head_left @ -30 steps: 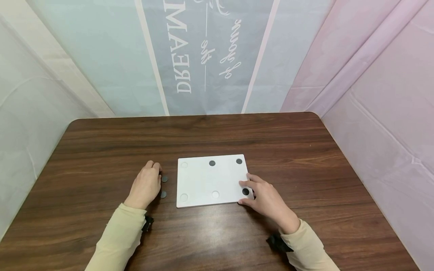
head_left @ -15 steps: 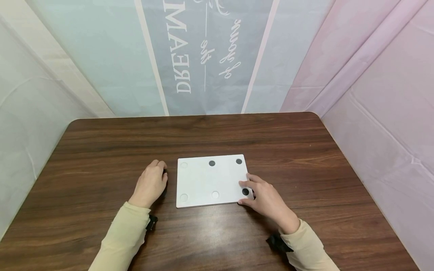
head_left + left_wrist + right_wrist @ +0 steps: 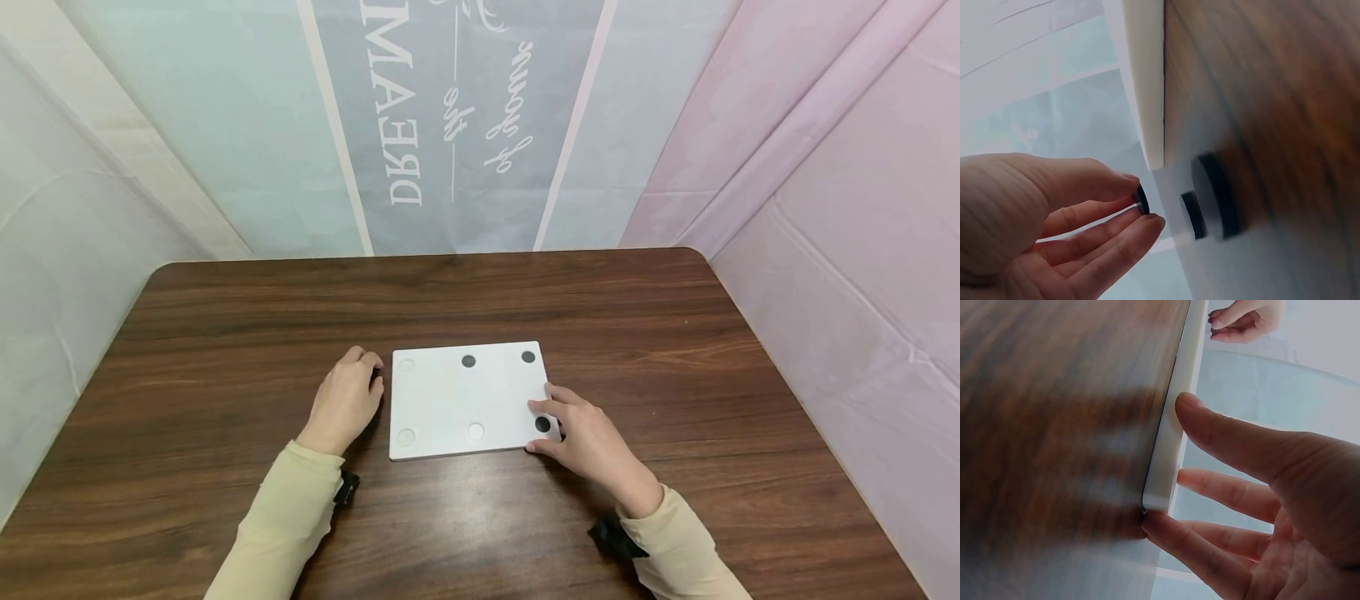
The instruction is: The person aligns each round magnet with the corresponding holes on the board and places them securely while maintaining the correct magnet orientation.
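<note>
My left hand [image 3: 343, 404] is raised just left of the white board [image 3: 450, 396]. Between its thumb and fingertips it pinches a small dark disc [image 3: 1142, 199], seen edge-on in the left wrist view. Two more dark discs, a nearer one [image 3: 1216, 197] and a farther one [image 3: 1192, 215], lie on the table by this hand; the head view hides them behind it. My right hand [image 3: 588, 437] holds the board's near right corner, thumb on the front edge and fingers at the right side. Dark discs fill three of the board's round recesses: top middle [image 3: 468, 361], top right [image 3: 528, 357] and bottom right [image 3: 542, 424].
Bare round recesses show at the board's top left [image 3: 406, 365], bottom left [image 3: 406, 437] and bottom middle [image 3: 476, 431]. The brown wooden table [image 3: 480, 533] carries it all. A printed cloth [image 3: 480, 125] hangs behind the far edge, with pale cloth at both sides.
The left hand has moved right and slightly away from the body, toward the board, passing over the loose discs that showed beside it. The right hand and board stay put.
</note>
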`<action>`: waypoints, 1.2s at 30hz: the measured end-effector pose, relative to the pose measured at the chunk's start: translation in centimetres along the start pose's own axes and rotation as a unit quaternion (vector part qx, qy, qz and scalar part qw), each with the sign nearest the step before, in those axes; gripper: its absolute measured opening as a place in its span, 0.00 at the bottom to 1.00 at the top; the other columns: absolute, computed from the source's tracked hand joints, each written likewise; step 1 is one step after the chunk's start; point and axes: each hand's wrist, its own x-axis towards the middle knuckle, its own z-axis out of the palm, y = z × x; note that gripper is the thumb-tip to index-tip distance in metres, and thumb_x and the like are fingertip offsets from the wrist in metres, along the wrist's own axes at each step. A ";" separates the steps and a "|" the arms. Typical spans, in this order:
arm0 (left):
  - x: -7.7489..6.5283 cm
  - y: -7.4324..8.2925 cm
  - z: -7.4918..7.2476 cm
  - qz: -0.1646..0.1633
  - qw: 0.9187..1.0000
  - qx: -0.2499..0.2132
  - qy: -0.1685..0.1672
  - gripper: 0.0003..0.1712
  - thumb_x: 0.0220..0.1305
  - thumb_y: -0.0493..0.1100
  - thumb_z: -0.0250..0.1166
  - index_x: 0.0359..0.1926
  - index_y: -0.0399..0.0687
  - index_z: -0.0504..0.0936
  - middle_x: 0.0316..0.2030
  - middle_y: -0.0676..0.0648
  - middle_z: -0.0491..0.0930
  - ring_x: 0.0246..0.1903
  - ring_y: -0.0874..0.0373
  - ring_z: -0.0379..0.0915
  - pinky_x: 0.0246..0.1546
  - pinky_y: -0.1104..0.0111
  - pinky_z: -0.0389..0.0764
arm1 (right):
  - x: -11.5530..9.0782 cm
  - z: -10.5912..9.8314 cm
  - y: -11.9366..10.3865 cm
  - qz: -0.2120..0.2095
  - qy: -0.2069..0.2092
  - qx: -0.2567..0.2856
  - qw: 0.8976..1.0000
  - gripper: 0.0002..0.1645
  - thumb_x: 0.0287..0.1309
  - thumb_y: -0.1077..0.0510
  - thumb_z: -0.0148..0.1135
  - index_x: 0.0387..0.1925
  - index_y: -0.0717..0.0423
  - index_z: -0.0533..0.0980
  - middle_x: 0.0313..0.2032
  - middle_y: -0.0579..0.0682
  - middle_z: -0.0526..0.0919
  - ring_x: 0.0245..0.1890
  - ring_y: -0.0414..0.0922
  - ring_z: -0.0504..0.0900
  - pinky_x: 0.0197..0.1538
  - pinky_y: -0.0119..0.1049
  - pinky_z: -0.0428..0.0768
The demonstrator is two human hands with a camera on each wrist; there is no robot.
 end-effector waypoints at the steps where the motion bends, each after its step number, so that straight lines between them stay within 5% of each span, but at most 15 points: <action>1: 0.1 0.1 0.1 0.001 1.000 0.000 0.000 0.10 0.58 0.29 0.63 0.43 0.31 0.81 0.37 0.38 0.77 0.30 0.46 0.77 0.30 0.57 0.79 | 0.0 0.0 0.0 0.001 -0.001 0.000 1.000 0.30 0.43 0.53 0.77 0.50 0.59 0.81 0.57 0.66 0.76 0.54 0.59 0.79 0.48 0.52 0.79; 36: 1.8 2.3 1.7 0.001 1.000 0.007 -0.001 0.08 0.59 0.33 0.65 0.41 0.35 0.85 0.37 0.41 0.81 0.32 0.48 0.80 0.29 0.58 0.80 | 0.0 0.2 0.2 -0.001 0.002 0.004 1.000 0.31 0.41 0.52 0.78 0.50 0.59 0.81 0.57 0.66 0.75 0.54 0.59 0.79 0.49 0.52 0.80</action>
